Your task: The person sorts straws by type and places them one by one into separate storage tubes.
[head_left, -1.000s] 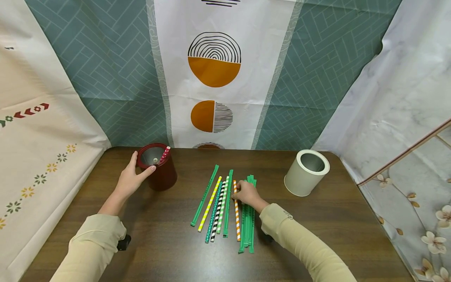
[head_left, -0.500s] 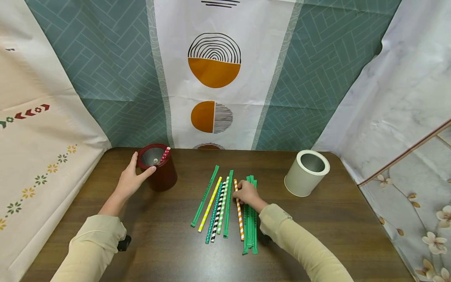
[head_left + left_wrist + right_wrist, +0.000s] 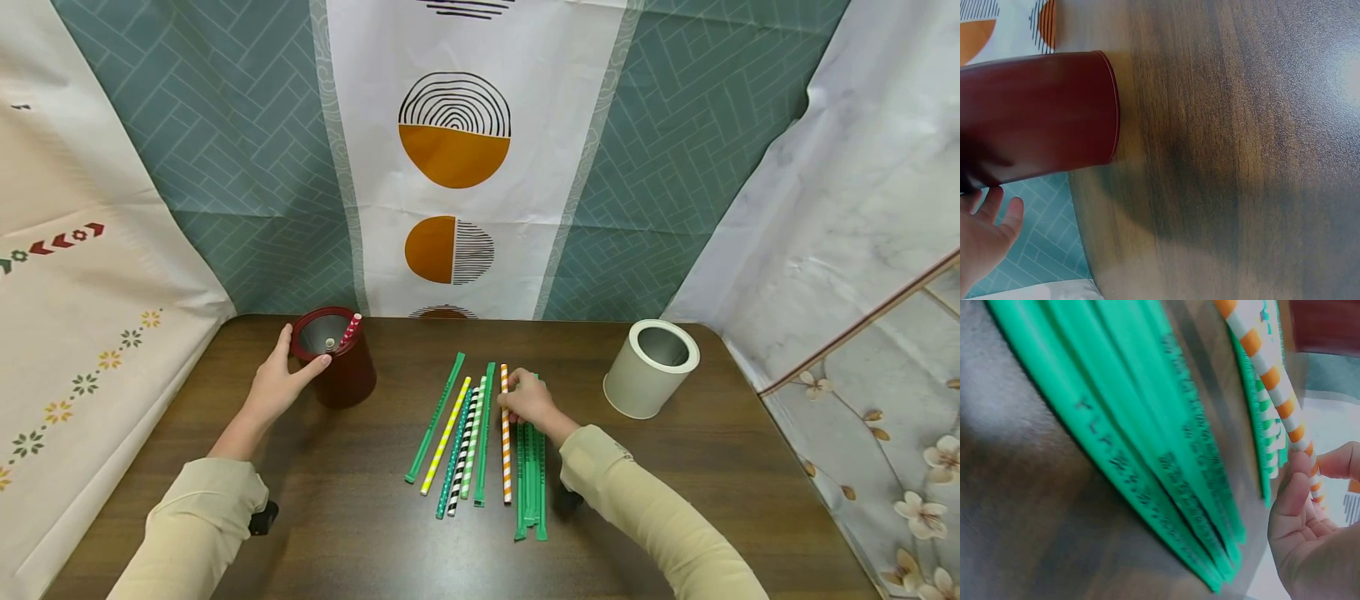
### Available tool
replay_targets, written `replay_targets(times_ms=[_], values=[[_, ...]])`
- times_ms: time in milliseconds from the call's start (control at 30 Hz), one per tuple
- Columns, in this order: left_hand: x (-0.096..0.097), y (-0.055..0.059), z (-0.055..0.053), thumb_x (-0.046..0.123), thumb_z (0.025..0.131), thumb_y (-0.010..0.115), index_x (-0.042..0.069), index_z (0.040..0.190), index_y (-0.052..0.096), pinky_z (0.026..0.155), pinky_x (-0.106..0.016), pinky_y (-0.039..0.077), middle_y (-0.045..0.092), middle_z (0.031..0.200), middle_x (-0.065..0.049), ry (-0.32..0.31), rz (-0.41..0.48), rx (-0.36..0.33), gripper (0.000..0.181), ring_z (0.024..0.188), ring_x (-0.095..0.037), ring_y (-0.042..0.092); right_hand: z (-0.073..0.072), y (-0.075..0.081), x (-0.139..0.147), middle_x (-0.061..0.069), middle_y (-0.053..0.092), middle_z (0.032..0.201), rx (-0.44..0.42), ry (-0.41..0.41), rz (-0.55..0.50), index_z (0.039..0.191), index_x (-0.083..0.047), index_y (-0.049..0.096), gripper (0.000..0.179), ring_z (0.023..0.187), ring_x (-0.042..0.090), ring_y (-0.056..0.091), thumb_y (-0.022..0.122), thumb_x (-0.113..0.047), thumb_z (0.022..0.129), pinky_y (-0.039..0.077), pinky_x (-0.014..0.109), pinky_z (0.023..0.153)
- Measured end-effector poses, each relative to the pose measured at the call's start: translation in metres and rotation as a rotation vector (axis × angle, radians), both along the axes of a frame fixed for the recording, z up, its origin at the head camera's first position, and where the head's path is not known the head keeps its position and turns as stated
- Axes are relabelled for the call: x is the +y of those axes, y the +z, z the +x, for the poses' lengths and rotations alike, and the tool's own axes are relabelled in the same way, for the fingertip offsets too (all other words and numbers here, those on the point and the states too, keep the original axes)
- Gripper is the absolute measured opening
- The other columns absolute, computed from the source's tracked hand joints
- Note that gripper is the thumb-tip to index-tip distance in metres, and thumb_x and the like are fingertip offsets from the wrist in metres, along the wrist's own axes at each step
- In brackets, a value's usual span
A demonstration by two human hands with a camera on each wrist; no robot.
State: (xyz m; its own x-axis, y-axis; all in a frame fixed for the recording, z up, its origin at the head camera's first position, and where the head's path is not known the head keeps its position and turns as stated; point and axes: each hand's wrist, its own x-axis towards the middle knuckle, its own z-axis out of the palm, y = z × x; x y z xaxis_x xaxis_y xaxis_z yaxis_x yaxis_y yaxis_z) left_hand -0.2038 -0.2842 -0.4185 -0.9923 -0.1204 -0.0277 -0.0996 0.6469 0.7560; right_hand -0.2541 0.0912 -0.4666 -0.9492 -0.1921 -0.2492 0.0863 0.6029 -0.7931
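My left hand (image 3: pixel 273 379) holds the dark red cup (image 3: pixel 348 379) at its upper left side, thumb over the front near the rim. A red straw with white dots (image 3: pixel 350 330) leans out of that cup, and the end of another straw (image 3: pixel 330 342) shows inside it. In my right hand (image 3: pixel 531 402) an orange-and-white striped paper straw (image 3: pixel 506 467) is pinched near its far end between thumb and fingers; the right wrist view shows the pinch (image 3: pixel 1310 465). Beside it lies a bundle of green wrapped straws (image 3: pixel 531 483), its far end partly hidden by the hand.
Left of the orange straw lie a green wrapped straw (image 3: pixel 485 442), a light green striped one (image 3: pixel 473 437), a black-and-white one (image 3: pixel 464 446), a teal one (image 3: pixel 454 450), a yellow one (image 3: pixel 447 433) and another wrapped one (image 3: pixel 437 417). A cream cup (image 3: pixel 637 387) stands at the back right.
The orange striped straw has shifted away from me, its far end now higher beyond my right fingers. My right hand has moved slightly up with it. The left hand stays on the cup.
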Motion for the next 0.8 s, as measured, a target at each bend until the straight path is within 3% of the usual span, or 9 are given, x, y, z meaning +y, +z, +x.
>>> replay_targets(times_ms=[233,367,800], values=[[0.0,0.001,0.001,0.052,0.083,0.05,0.011,0.142,-0.01,0.095,-0.065,0.02,0.006,0.146,-0.023,-0.006,0.0,0.003,0.093,0.13,-0.046,0.013,0.0,0.022,-0.002,0.007,0.057,0.053,-0.012,0.0,-0.069,0.092,-0.003,0.044,0.02,0.048,0.028,0.057,0.057,-0.005,0.077,0.051,0.043,0.053],[0.0,0.001,0.001,0.052,0.083,0.049,0.011,0.142,-0.01,0.095,-0.065,0.021,0.005,0.146,-0.023,-0.008,-0.004,0.004,0.093,0.13,-0.047,0.013,-0.001,0.036,-0.004,0.008,0.058,0.056,-0.024,-0.006,-0.109,0.091,-0.003,0.042,0.019,0.053,0.03,0.059,0.056,-0.003,0.077,0.051,0.041,0.053],[0.0,0.001,0.001,0.052,0.083,0.049,0.012,0.142,-0.011,0.096,-0.065,0.02,0.004,0.146,-0.022,-0.008,0.001,0.004,0.093,0.131,-0.046,0.011,-0.01,0.083,-0.01,0.014,0.06,0.068,-0.031,0.019,-0.264,0.091,-0.004,0.037,0.018,0.047,0.019,0.057,0.051,0.001,0.08,0.049,0.03,0.049]])
